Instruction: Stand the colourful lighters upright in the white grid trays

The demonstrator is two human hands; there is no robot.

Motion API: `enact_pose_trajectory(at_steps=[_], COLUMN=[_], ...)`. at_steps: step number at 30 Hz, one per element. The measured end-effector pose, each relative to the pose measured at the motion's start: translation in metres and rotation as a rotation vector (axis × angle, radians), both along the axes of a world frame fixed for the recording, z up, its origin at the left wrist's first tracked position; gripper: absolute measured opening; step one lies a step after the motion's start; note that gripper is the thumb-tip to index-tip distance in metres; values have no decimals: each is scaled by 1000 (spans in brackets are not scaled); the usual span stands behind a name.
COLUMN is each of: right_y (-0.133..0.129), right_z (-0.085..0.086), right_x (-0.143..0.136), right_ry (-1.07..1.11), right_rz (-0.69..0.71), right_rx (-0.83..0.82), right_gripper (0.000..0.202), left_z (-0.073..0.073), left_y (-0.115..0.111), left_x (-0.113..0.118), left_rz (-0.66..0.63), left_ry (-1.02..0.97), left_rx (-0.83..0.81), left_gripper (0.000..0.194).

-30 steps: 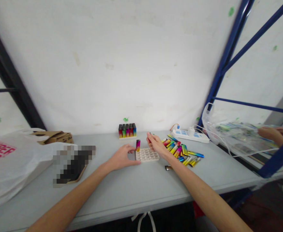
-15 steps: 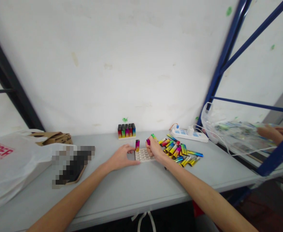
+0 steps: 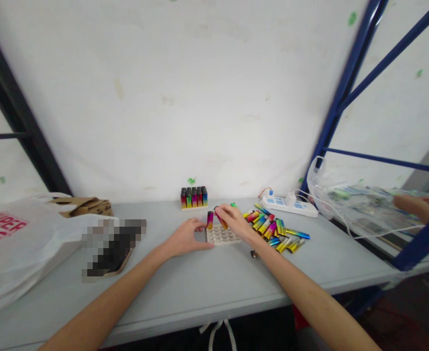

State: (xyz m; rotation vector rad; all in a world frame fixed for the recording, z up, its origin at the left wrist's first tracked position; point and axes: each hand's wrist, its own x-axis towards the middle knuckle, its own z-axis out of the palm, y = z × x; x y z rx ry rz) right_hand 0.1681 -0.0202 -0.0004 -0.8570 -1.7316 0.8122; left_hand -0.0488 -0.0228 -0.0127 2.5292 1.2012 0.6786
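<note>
A white tray (image 3: 223, 237) with rows of holes lies on the table. My left hand (image 3: 185, 239) is curved around its left end, thumb at the front edge and fingers by the back corner. One purple-to-gold lighter (image 3: 210, 220) stands upright in the tray's back left corner, close to those fingers. My right hand (image 3: 234, 219) pinches a second, similarly coloured lighter (image 3: 223, 223) by its top, tilted above the back row; whether its lower end is in a hole I cannot tell. A pile of loose shiny rainbow lighters (image 3: 271, 226) lies beside my right forearm.
A filled tray of lighters (image 3: 194, 197) stands at the wall. Behind the pile is a power strip (image 3: 291, 205). A pixelated dark phone-like object (image 3: 115, 248), a white plastic bag (image 3: 34, 243) and cardboard (image 3: 90, 206) lie left. Another person's hand (image 3: 415, 204) shows beyond the blue frame (image 3: 331, 122).
My right hand has turned from a fist-like grip to a fingertip pinch, and its lighter now points down over the tray beside the standing one. My left hand stays at the tray.
</note>
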Motion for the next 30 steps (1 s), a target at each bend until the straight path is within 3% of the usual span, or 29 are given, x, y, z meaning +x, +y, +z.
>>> enact_pose_trajectory(at_steps=[12, 18, 22, 25, 30], right_y=[-8, -2, 1, 0, 0], right_z=[3, 5, 11, 10, 7], right_x=[5, 11, 7, -1, 6], right_ry=[-432, -613, -789, -928, -888], right_rz=[-127, -38, -85, -170, -65], right_rx=[240, 307, 401, 378, 302], right_gripper=[32, 31, 35, 46, 54], left_z=[5, 2, -1, 0, 3], left_y=[-3, -1, 0, 0, -2], left_x=[1, 1, 0, 1, 1], left_rz=[-19, -11, -3, 8, -6], left_ry=[17, 26, 30, 46, 39], left_rx=[-29, -28, -18, -2, 2], left_gripper=[66, 68, 69, 64, 61])
